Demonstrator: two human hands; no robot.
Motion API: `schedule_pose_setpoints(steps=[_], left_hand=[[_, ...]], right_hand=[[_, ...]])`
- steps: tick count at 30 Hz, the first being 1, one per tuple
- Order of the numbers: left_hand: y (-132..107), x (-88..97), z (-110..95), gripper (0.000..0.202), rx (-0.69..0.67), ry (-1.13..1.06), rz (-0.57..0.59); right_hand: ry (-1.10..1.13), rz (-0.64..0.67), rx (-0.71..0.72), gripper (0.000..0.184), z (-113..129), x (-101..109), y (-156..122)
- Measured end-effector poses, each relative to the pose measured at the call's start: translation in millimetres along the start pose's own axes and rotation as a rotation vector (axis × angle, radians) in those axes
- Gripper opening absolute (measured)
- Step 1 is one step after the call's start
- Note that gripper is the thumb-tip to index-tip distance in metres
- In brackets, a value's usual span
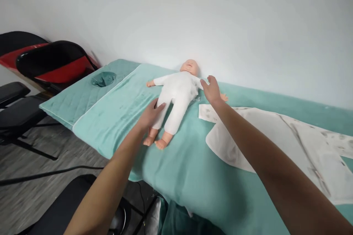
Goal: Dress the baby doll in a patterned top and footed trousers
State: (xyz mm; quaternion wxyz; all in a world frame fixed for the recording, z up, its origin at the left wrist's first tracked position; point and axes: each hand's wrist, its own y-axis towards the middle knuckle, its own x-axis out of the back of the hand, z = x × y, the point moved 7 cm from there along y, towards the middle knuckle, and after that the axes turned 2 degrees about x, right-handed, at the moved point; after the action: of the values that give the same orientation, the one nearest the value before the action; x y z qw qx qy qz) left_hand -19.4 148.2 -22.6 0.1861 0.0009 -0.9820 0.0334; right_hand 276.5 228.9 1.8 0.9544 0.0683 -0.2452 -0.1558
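Observation:
A baby doll (178, 93) in a white one-piece suit lies on its back on a teal-covered massage table (193, 165), head toward the wall. My left hand (151, 113) rests on the doll's leg with fingers curled lightly around the thigh. My right hand (211, 90) lies over the doll's far shoulder and arm, fingers stretched out; the doll's hand pokes out beyond it. A white patterned cloth (275, 136) is spread flat on the table to the right of the doll.
The table has a face hole (103, 79) at its left end. Black and red folded chairs (52, 62) lean at the left wall. A black stool (63, 209) and a cable (49, 172) are on the grey floor below.

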Motion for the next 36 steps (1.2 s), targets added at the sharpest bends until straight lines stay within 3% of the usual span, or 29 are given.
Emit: schedule_pose_setpoints(steps=[7,11,14,17,19,22,27,31,34,36], left_hand=[[42.4,-34.9,7.5,0.057,0.265,-0.475,0.306],[51.0,-47.5,9.1,0.056,0.263,-0.516,0.337],[43.9,-50.9,6.5,0.056,0.250,-0.541,0.323],[27.8,-58.5,-2.9,0.055,0.244,-0.590,0.333],[13.3,-69.7,-14.0,0.054,0.231,-0.614,0.333],[-16.1,-103.8,-39.6,0.055,0.207,-0.654,0.374],[-83.1,-193.0,-95.0,0.064,0.179,-0.745,0.534],[-137.2,-265.9,-122.0,0.068,0.200,-0.770,0.642],[-168.6,-312.2,-129.6,0.067,0.214,-0.797,0.700],[-181.4,-335.8,-130.2,0.064,0.222,-0.820,0.697]], right_hand=[[-0.157,0.235,-0.169,0.089,-6.7,-43.9,67.8],[-0.069,0.368,-0.206,0.086,-14.3,-56.0,84.9],[0.053,0.491,-0.237,0.079,-17.1,-60.0,84.8],[0.100,0.558,-0.243,0.067,-12.4,-46.4,72.8],[0.088,0.536,-0.228,0.063,-7.4,-20.7,61.8],[0.077,0.472,-0.220,0.059,-4.5,40.9,42.1],[0.175,0.415,-0.248,0.056,-17.6,173.0,-2.5],[0.122,0.318,-0.268,0.054,-41.3,268.7,-41.5],[-0.007,0.228,-0.276,0.059,-67.5,317.2,-63.0],[-0.100,0.171,-0.270,0.063,-86.9,336.8,-70.7]])
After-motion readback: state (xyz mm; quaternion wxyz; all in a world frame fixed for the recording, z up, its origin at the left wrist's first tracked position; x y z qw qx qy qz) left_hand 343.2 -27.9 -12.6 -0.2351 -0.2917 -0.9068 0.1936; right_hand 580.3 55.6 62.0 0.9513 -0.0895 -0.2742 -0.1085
